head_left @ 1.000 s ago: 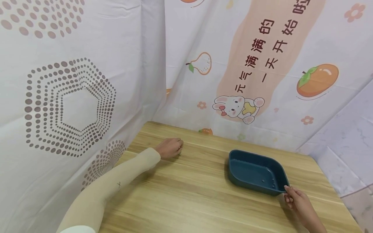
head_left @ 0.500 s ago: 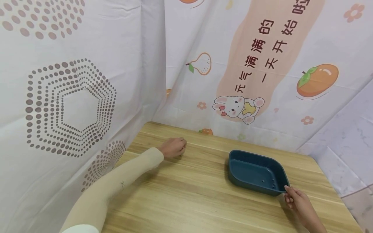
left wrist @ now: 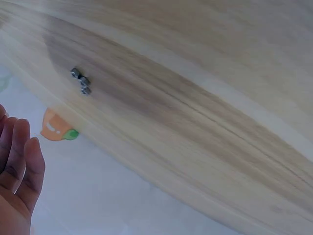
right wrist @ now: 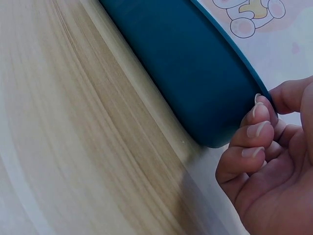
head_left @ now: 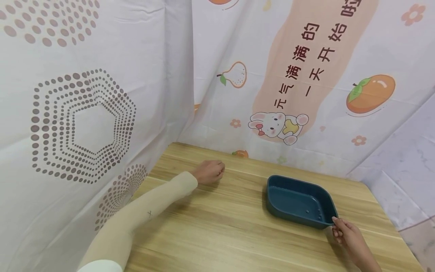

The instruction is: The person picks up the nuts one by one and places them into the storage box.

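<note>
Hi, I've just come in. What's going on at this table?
A person is working with both bare hands. The right hand pinches the rim of a blue tray, where a few small bits lie. The left hand is out over the wooden table; whether it holds anything is hidden. Near it, three small metal nuts lie close together on the tabletop.

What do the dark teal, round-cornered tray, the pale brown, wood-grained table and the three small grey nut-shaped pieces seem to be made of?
Tray: probably moulded plastic, satin; smooth, even colour with soft sheen.
Table: wood or wood-look laminate, softly glossy; streaked grain, pale reflections.
Nut-shaped pieces: likely metal, somewhat shiny; grey with bright glints.
</note>
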`<state>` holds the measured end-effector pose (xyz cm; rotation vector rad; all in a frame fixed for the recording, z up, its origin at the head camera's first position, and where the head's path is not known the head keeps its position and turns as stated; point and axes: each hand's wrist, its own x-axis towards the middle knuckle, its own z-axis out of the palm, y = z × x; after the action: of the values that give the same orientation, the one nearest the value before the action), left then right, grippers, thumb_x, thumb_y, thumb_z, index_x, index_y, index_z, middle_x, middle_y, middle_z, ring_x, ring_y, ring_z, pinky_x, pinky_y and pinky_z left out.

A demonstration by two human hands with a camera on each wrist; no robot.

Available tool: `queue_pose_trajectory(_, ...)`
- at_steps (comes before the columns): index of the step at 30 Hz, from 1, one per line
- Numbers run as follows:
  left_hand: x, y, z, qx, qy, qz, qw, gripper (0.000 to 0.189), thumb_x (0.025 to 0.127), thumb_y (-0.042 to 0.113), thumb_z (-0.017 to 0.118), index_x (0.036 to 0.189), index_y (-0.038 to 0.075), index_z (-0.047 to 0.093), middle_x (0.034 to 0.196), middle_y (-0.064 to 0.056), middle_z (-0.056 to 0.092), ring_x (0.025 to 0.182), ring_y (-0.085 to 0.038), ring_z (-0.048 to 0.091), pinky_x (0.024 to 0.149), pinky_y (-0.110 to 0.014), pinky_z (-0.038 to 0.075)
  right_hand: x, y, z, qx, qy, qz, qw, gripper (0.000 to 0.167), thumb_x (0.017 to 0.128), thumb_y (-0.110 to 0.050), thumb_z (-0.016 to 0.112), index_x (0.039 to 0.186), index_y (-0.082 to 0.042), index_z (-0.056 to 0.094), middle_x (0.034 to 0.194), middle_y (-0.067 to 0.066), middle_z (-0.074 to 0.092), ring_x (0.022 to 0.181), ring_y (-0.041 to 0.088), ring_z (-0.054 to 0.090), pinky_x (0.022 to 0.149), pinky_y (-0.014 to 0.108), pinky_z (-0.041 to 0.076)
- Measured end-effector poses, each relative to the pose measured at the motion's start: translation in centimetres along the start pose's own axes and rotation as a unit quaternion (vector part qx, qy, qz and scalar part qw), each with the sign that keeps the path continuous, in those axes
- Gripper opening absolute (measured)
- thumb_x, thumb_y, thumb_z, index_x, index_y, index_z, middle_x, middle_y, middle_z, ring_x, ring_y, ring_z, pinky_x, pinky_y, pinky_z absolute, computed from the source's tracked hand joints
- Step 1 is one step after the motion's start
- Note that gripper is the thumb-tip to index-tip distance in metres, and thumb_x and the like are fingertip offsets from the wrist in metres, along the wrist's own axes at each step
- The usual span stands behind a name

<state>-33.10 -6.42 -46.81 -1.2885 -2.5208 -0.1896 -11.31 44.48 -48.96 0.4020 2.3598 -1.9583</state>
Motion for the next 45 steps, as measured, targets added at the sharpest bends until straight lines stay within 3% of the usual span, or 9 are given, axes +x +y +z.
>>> queue_pose_trajectory(6, 0.7, 0.9, -0.2, 0.009, 0.026, 0.021, 0.9994, 0.008, 0.1, 0.012, 0.063, 0.097, 0.01, 0.07, 0.089, 0.002, 0.066, 0.073, -0.005, 0.061, 0.062, -0.016, 0.049, -0.1, 0.1, 0.0, -0.005, -0.001, 0.008, 1.0, 0.041, 0.111, -0.035, 0.047, 0.082, -0.007, 0.054, 0.072, -0.001, 0.049, 0.059, 0.009, 0.043, 0.053, 0.026, 0.039)
queue_pose_trajectory(17, 1.8, 2.1, -0.5, 0.019, 0.035, 0.034, 0.9986, 0.009, 0.1, 0.013, 0.063, 0.096, 0.01, 0.07, 0.088, 0.001, 0.067, 0.072, -0.006, 0.062, 0.061, -0.018, 0.05, -0.1, 0.0, -0.1, -0.011, -0.001, 0.01, 0.9999, 0.041, 0.111, -0.035, 0.046, 0.081, -0.008, 0.051, 0.073, -0.001, 0.048, 0.06, 0.01, 0.043, 0.054, 0.026, 0.04)
queue_pose_trajectory(25, 2.6, 2.8, -0.5, 0.02, 0.027, 0.041, 0.9986, 0.01, 0.101, 0.014, 0.061, 0.096, 0.012, 0.069, 0.088, 0.001, 0.066, 0.072, -0.006, 0.061, 0.06, -0.019, 0.049, -0.1, 0.0, -0.2, -0.005, -0.002, 0.008, 1.0, 0.04, 0.111, -0.034, 0.047, 0.083, -0.007, 0.054, 0.073, -0.002, 0.049, 0.061, 0.009, 0.044, 0.054, 0.025, 0.042)
queue_pose_trajectory(36, 3.7, 3.5, -0.2, 0.016, -0.009, 0.052, 0.9985, 0.01, 0.103, 0.017, 0.061, 0.096, 0.013, 0.068, 0.092, 0.003, 0.067, 0.077, -0.006, 0.062, 0.062, -0.016, 0.049, 0.0, 0.1, -0.2, -0.002, -0.005, 0.007, 1.0, 0.04, 0.111, -0.034, 0.047, 0.082, -0.007, 0.053, 0.073, -0.003, 0.049, 0.061, 0.009, 0.044, 0.054, 0.024, 0.042)
queue_pose_trajectory(45, 4.3, 4.0, 0.1, 0.016, -0.007, 0.051, 0.9985, 0.009, 0.102, 0.016, 0.061, 0.094, 0.014, 0.065, 0.089, 0.004, 0.065, 0.074, -0.005, 0.058, 0.059, -0.015, 0.045, 0.1, 0.3, -0.2, 0.007, -0.005, -0.004, 1.0, 0.038, 0.111, -0.033, 0.048, 0.082, -0.008, 0.052, 0.073, -0.003, 0.049, 0.06, 0.008, 0.044, 0.053, 0.026, 0.039)
